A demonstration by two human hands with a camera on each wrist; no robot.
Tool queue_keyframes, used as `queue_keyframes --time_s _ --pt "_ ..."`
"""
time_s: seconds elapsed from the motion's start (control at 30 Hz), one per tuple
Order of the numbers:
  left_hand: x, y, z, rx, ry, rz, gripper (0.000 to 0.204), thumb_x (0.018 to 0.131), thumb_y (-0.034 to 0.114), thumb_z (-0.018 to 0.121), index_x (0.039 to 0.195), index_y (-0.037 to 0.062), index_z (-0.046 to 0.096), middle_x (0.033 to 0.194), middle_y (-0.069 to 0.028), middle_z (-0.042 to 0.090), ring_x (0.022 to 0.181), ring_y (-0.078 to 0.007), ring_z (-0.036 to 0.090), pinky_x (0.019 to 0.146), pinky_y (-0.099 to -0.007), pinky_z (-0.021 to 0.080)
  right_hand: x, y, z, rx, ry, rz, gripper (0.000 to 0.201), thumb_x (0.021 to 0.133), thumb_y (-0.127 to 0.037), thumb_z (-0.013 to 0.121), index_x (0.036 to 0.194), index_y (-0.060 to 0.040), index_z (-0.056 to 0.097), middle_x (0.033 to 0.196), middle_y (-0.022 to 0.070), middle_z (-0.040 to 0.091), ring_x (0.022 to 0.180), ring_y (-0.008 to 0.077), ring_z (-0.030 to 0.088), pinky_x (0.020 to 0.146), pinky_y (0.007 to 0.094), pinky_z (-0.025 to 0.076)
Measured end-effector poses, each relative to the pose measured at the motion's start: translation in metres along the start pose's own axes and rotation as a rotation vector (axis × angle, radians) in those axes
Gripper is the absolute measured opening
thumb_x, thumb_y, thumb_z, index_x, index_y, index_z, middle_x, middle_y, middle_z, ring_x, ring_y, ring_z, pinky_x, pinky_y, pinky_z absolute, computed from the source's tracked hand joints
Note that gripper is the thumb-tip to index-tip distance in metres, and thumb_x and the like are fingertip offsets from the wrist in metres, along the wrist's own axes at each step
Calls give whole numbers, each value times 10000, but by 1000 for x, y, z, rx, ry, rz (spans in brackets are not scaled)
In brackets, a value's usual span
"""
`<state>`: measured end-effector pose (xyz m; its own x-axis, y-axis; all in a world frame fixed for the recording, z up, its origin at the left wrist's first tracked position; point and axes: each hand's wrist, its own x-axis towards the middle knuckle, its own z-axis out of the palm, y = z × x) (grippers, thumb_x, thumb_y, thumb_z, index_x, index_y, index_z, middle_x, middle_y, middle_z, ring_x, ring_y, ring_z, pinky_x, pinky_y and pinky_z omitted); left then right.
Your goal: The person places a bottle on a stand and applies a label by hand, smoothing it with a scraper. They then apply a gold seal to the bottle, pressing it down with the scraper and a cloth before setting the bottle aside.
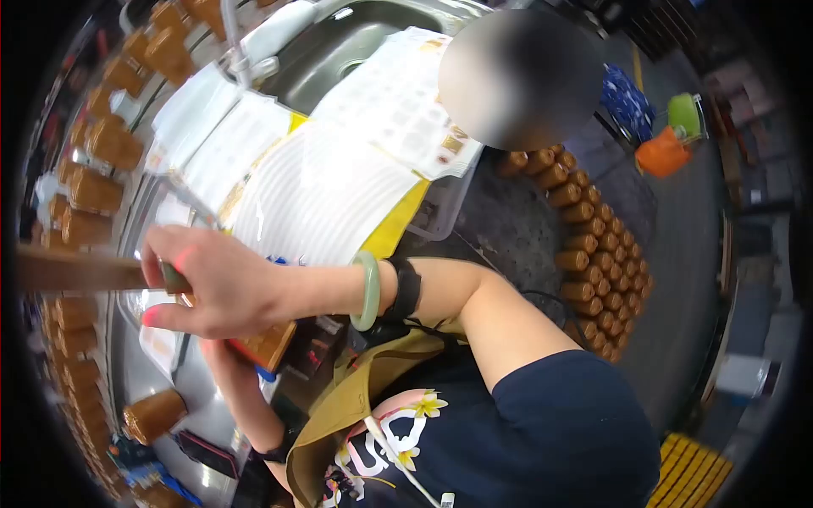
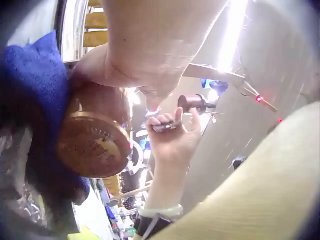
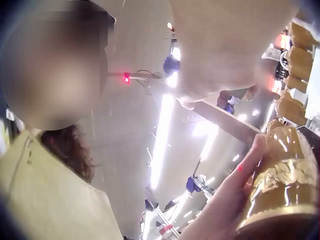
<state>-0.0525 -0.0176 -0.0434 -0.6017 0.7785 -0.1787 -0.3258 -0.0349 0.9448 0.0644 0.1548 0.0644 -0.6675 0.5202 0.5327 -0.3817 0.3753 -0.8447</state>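
In the right wrist view my left hand (image 3: 227, 200) grips a glossy brown jar-shaped piece (image 3: 285, 170) with a gold relief band. Its round base (image 2: 95, 145) faces the left wrist camera, beside a blue cloth (image 2: 37, 75). In the head view the right hand hides most of the left hand (image 1: 224, 356). My right hand (image 1: 224, 284), wearing a pale green bangle (image 1: 367, 290), is raised over the left. Its thumb and fingers pinch a small object (image 1: 175, 279) with a greenish end; I cannot tell its kind.
White sheets with gold patterns (image 1: 389, 102) lie by a metal sink (image 1: 330, 42), over something yellow (image 1: 398, 220). Another brown piece (image 1: 155, 415) lies on the metal worktop (image 1: 203, 381), near a dark phone-like item (image 1: 207, 453). Many similar pieces (image 1: 576, 241) stand right and along the left.
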Motion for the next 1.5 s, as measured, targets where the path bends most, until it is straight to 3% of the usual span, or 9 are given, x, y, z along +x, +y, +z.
queue_keyframes --time_s 0.1,0.23,0.33,0.57,0.77,0.87,1.13,1.23,1.5 --pt "-32 26 28 -218 65 -196 652 1043 345 600 1557 10 381 1433 -155 574 1291 -286 597 1076 -423 501 -21 1 -28 -10 64 152 337 871 -268 782 1026 -47 581 909 151 623 832 353 636 775 436 502" --pt "-59 47 73 372 -343 65 1005 681 415 952 1445 -27 471 1287 -139 635 1165 -243 648 993 -392 536 -54 -27 -72 -31 -34 80 267 858 -152 797 1018 -54 607 936 131 637 833 331 664 760 406 513" --pt "-72 57 118 427 -345 81 1049 556 294 1012 1408 -42 499 1258 -127 657 1149 -221 653 1008 -381 529 -89 -64 -108 -201 37 -9 265 846 -162 823 997 -65 628 922 114 621 819 342 659 729 414 519" --pt "-75 43 189 753 -798 371 1052 578 128 1000 1464 -76 472 1320 -202 663 1206 -275 668 1032 -403 531 -201 -132 -165 -543 38 219 199 906 -190 793 1029 -58 710 899 110 618 763 345 646 666 413 516" --pt "-63 30 231 873 -704 525 1120 660 269 978 1549 -72 389 1582 -221 475 1467 -348 453 1221 -446 325 -287 -135 -237 -773 390 589 115 926 -54 739 1010 17 706 898 130 644 794 287 655 720 365 516" --pt "-41 14 199 873 -503 504 818 805 22 734 1545 -69 399 1574 -233 480 1440 -358 492 1201 -466 363 -341 -91 -288 -976 509 956 117 941 -154 689 1028 -96 741 953 152 653 927 405 655 792 491 509" --pt "-40 -10 171 974 -225 377 518 1004 58 615 1482 -73 465 1503 -254 535 1337 -336 577 1120 -456 449 -496 132 -448 -1262 655 1325 161 929 -139 662 1082 -110 704 1075 177 678 1018 419 674 845 524 538" --pt "-32 -1 164 1258 -233 419 467 1005 50 610 1439 -81 500 1496 -263 537 1315 -330 591 1106 -436 461 -513 193 -507 -1357 680 1389 182 942 -184 665 1107 -125 715 1102 163 687 1045 398 688 862 513 554" --pt "-19 4 196 1270 -91 378 378 998 -104 560 1376 -100 559 1347 -251 653 1237 -332 645 1033 -396 540 -508 268 -589 -1219 883 1737 296 1018 -277 581 1222 -153 755 1270 166 717 1179 374 689 959 490 573"
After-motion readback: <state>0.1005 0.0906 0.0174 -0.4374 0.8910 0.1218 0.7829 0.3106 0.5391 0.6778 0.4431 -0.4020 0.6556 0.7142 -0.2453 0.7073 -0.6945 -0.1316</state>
